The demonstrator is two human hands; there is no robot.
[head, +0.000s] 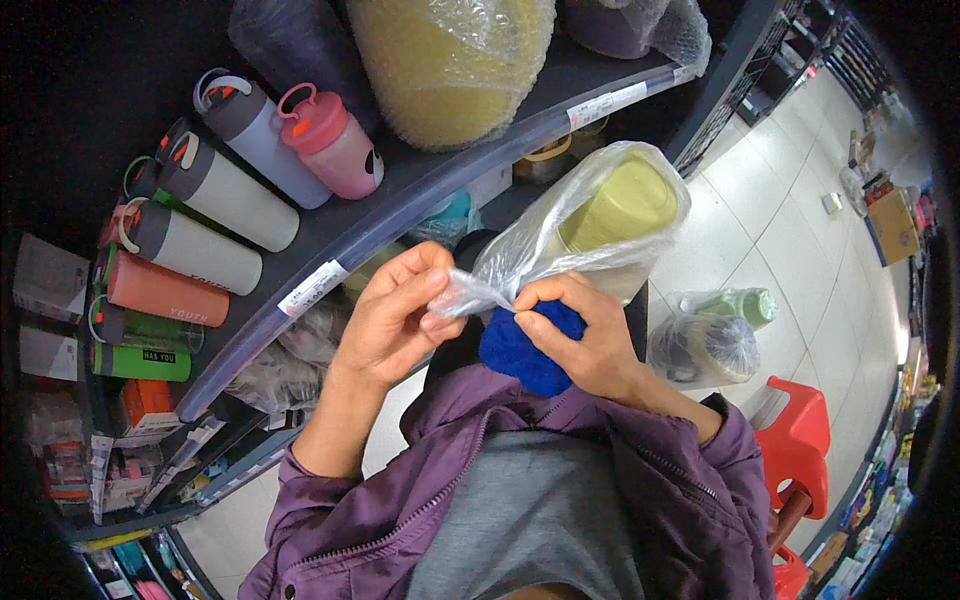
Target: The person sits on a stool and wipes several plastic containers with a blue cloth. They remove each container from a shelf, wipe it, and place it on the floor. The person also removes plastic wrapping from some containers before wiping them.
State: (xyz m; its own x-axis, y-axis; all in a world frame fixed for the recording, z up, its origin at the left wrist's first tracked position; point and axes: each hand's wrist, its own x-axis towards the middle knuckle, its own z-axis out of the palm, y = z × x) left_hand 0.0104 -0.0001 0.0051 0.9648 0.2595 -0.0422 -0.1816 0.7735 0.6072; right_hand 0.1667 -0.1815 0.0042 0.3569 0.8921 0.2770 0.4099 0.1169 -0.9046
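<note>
Both hands work at the gathered neck of a clear plastic bag (517, 259). Inside the bag lies a yellow-green container (630, 202), tilted away from me towards the upper right. My left hand (409, 311) pinches the loose end of the plastic between thumb and fingers. The thumb and forefinger of my right hand (574, 322) grip the twisted neck close by. Below the neck, a blue cloth (529, 349) sits against my right palm and over my lap; whether the fingers also hold it is hidden.
A dark shelf with a clear price rail (442, 184) curves along the left, bearing several bottles (232, 191) and a bubble-wrapped yellow container (457, 75). Wrapped containers (709, 345) stand on the tiled floor at right, near a red plastic stool (799, 442). A cardboard box (892, 225) lies farther off.
</note>
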